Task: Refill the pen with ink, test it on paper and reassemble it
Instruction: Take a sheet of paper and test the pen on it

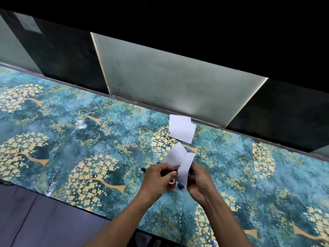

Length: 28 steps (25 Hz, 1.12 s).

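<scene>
My left hand [158, 177] grips a dark pen part [168, 172], its tip pointing right into a folded white tissue [181, 162]. My right hand [200, 180] pinches that tissue around the pen's tip. Under my hands stands a small open ink bottle [171, 184] with reddish ink, and its black cap [180, 186] lies just to its right. Another black pen piece [143, 169] rests on the table left of my left hand, partly hidden.
Two white paper squares [182, 131] lie overlapping near the back edge of the table [89, 139], which has a teal cover with gold trees. Glass panels [160, 77] rise behind it. The table's front edge runs below my left forearm.
</scene>
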Tool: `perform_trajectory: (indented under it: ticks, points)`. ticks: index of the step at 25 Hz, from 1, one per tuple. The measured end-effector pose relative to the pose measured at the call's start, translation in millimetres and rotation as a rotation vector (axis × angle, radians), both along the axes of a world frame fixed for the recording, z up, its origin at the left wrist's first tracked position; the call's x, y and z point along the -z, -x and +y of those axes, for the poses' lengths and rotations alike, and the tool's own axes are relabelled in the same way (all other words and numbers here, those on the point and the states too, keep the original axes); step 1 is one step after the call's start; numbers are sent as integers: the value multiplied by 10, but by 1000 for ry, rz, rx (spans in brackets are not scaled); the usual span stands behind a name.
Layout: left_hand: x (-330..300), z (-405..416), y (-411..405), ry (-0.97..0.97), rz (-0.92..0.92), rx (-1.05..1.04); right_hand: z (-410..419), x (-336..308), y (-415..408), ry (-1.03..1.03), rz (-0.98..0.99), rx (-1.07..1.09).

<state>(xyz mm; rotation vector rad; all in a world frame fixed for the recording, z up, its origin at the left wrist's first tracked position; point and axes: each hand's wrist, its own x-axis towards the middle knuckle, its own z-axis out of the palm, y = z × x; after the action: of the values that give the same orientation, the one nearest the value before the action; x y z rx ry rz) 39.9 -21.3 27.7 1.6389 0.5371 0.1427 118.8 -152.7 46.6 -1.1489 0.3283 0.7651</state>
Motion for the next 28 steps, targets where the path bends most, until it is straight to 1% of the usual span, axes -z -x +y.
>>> perform_trajectory:
  ticks: [7,11,16,20,23,26,28]
  points:
    - [-8,13,-19,36,8,-2,-49,126,-113,13,-49,-22]
    - [-41,34,-8,59,46,-35,-124,267,-311,82,-69,89]
    - [-6,140,55,127,95,-126,-258,496,-604,60,88,158]
    - [-3,193,78,159,117,-161,-321,713,-786,215,142,177]
    - [9,219,67,160,129,-169,-381,817,-880,355,167,244]
    - [35,222,40,166,144,-173,-413,797,-912,384,139,339]
    - [41,207,13,172,160,-178,-429,795,-929,466,89,407]
